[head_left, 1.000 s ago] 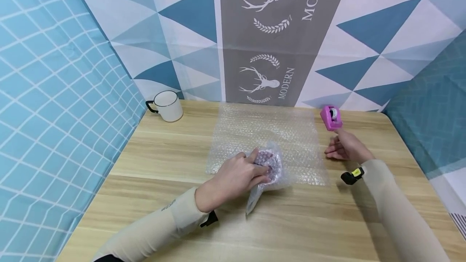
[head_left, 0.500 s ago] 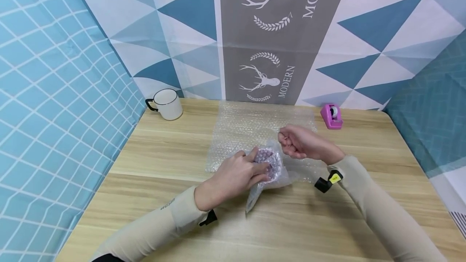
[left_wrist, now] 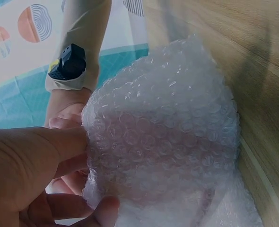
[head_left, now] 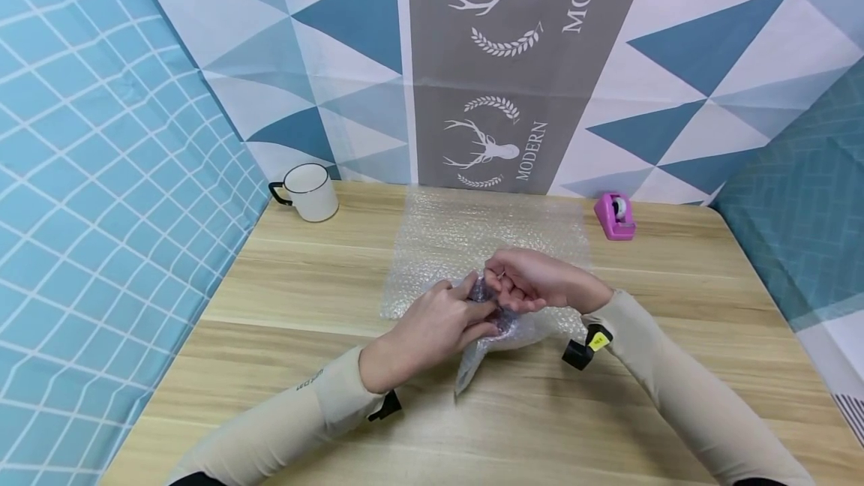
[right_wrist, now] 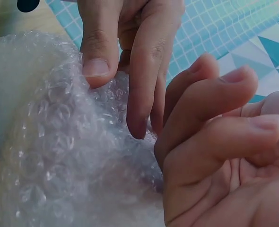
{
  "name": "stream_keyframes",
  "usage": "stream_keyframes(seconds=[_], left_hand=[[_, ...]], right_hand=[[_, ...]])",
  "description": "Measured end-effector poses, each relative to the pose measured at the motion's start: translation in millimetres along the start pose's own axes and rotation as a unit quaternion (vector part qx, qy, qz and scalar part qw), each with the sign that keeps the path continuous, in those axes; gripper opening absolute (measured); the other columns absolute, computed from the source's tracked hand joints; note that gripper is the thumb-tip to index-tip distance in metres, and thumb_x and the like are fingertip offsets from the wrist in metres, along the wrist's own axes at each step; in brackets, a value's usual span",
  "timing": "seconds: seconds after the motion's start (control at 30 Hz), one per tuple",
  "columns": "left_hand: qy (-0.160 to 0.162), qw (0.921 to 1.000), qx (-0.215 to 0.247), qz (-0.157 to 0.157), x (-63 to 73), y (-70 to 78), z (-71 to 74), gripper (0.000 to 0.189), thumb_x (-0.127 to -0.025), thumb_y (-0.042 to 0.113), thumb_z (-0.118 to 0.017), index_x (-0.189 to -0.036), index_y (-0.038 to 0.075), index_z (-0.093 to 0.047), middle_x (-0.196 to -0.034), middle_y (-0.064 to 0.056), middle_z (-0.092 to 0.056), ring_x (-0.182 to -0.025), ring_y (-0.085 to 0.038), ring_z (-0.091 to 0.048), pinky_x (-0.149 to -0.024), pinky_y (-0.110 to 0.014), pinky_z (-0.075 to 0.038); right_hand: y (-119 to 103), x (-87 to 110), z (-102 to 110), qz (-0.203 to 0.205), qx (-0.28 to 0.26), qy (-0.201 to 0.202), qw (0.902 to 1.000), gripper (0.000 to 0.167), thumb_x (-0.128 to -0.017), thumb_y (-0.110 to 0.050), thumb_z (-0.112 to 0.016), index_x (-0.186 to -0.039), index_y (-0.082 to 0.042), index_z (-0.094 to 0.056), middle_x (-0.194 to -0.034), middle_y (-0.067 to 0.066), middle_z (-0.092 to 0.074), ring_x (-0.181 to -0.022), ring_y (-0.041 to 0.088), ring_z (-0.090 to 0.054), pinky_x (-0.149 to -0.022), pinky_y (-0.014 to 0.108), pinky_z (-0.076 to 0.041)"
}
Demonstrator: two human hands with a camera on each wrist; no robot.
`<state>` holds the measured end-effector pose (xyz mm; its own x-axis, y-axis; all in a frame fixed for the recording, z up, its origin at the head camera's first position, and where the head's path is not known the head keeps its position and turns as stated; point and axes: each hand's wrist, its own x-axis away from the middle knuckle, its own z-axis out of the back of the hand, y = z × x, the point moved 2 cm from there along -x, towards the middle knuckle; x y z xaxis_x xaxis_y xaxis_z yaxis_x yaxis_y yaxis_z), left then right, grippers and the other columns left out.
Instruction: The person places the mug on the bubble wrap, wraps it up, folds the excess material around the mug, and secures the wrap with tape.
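A bubble-wrapped bundle point(head_left: 516, 334) with a round open top stands on the wooden table; what is inside is hidden. My left hand point(head_left: 428, 325) pinches its edge, the thumb outside the bubble wrap point(left_wrist: 163, 132) and fingers reaching into the opening, as the right wrist view shows. My right hand point(head_left: 533, 280) hovers over the top right beside the left fingers. Its thumb and index finger meet around a small clear glint, which looks like a piece of tape. The other fingers point(right_wrist: 205, 109) are loosely bent.
A flat sheet of bubble wrap point(head_left: 459, 220) lies behind the bundle. A pink tape dispenser point(head_left: 614, 217) sits at the back right, and a white enamel mug point(head_left: 316, 197) with a black handle at the back left. Patterned cloths point(head_left: 364, 58) hang behind the table.
My right hand has come left from the tape dispenser to the top of the bundle, its fingertips pinched. My left hand keeps its hold on the bubble wrap.
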<state>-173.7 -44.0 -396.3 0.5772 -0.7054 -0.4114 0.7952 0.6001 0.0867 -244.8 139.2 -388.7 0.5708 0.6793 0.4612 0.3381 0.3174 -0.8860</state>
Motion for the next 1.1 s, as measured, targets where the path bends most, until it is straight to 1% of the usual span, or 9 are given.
stream_keyframes(seconds=[0.07,0.23,0.33,0.43,0.57,0.63,0.83,0.97,1.1], left_hand=[[-0.002,1.0000,0.006,0.005,0.4,0.7,1.0,0.027,-0.096,0.043,-0.071,-0.106,0.019,-0.078,-0.129,-0.023,-0.069,-0.120,-0.035,-0.069,-0.084,-0.039,-0.059],[-0.002,0.9989,0.041,0.024,1.2,1.2,1.8,0.024,-0.094,0.039,-0.074,-0.099,0.016,-0.079,-0.134,-0.042,-0.056,-0.100,-0.038,-0.075,-0.086,-0.045,-0.062],[0.003,0.9982,0.054,0.026,1.4,0.6,1.3,0.023,-0.094,0.038,-0.075,-0.096,0.016,-0.080,-0.135,-0.046,-0.052,-0.091,-0.037,-0.076,-0.085,-0.045,-0.063],[0.008,0.9983,0.056,0.018,2.1,0.2,0.9,0.024,-0.093,0.039,-0.075,-0.097,0.016,-0.081,-0.140,-0.046,-0.047,-0.085,-0.031,-0.076,-0.083,-0.043,-0.062],[0.010,0.9986,0.051,0.007,3.6,-0.1,0.5,0.023,-0.092,0.038,-0.077,-0.097,0.017,-0.082,-0.150,-0.043,-0.037,-0.077,-0.023,-0.073,-0.079,-0.040,-0.061],[0.007,0.9987,0.050,0.005,3.3,-0.3,0.6,0.023,-0.092,0.039,-0.076,-0.098,0.017,-0.082,-0.153,-0.040,-0.036,-0.081,-0.023,-0.074,-0.080,-0.040,-0.061],[-0.018,0.9987,0.047,0.011,-0.6,-2.0,1.3,0.026,-0.093,0.043,-0.074,-0.099,0.020,-0.083,-0.146,-0.031,-0.054,-0.099,-0.030,-0.075,-0.084,-0.040,-0.060],[-0.030,0.9986,0.042,0.013,-1.9,-3.3,1.8,0.026,-0.093,0.044,-0.073,-0.095,0.020,-0.083,-0.135,-0.018,-0.066,-0.088,-0.023,-0.073,-0.080,-0.037,-0.059],[-0.037,0.9982,0.044,0.015,-2.9,-4.2,1.3,0.027,-0.094,0.045,-0.072,-0.092,0.020,-0.083,-0.122,-0.008,-0.068,-0.075,-0.016,-0.065,-0.075,-0.033,-0.057]], right_hand=[[0.2,0.1,-1.2,-0.004,-0.003,0.000,1.0000,0.034,-0.102,-0.031,-0.033,-0.080,-0.010,-0.049,-0.058,-0.002,-0.055,-0.040,0.004,-0.043,-0.034,0.016,-0.028],[2.6,-0.1,-3.6,-0.015,-0.009,-0.008,0.9998,0.037,-0.102,-0.030,-0.032,-0.078,-0.010,-0.051,-0.055,-0.002,-0.055,-0.038,0.004,-0.042,-0.033,0.016,-0.028],[3.8,-0.7,-3.9,-0.019,-0.006,-0.010,0.9997,0.037,-0.101,-0.029,-0.032,-0.076,-0.009,-0.051,-0.054,-0.002,-0.055,-0.037,0.004,-0.041,-0.033,0.016,-0.027],[4.3,-1.1,-3.9,-0.025,0.001,-0.015,0.9996,0.035,-0.100,-0.027,-0.033,-0.075,-0.009,-0.050,-0.054,-0.001,-0.054,-0.037,0.005,-0.041,-0.034,0.016,-0.027],[4.3,-1.3,-4.3,-0.033,0.011,-0.022,0.9992,0.033,-0.098,-0.026,-0.034,-0.073,-0.009,-0.049,-0.055,-0.001,-0.054,-0.038,0.005,-0.040,-0.035,0.016,-0.027],[3.9,-1.2,-4.8,-0.036,0.013,-0.023,0.9990,0.034,-0.098,-0.027,-0.034,-0.073,-0.009,-0.049,-0.055,-0.001,-0.054,-0.038,0.005,-0.040,-0.035,0.016,-0.026],[2.2,0.3,-7.4,-0.048,0.020,-0.012,0.9986,0.033,-0.096,-0.028,-0.038,-0.072,-0.010,-0.050,-0.055,0.000,-0.053,-0.037,0.005,-0.039,-0.034,0.016,-0.024],[1.9,6.2,-10.9,-0.063,0.051,0.012,0.9966,0.036,-0.099,-0.033,-0.043,-0.073,-0.010,-0.054,-0.054,-0.001,-0.054,-0.038,0.005,-0.040,-0.035,0.016,-0.025],[4.6,17.2,-14.2,-0.067,0.076,0.019,0.9947,0.034,-0.099,-0.032,-0.048,-0.081,-0.006,-0.061,-0.054,-0.002,-0.055,-0.038,0.005,-0.041,-0.035,0.016,-0.028]])
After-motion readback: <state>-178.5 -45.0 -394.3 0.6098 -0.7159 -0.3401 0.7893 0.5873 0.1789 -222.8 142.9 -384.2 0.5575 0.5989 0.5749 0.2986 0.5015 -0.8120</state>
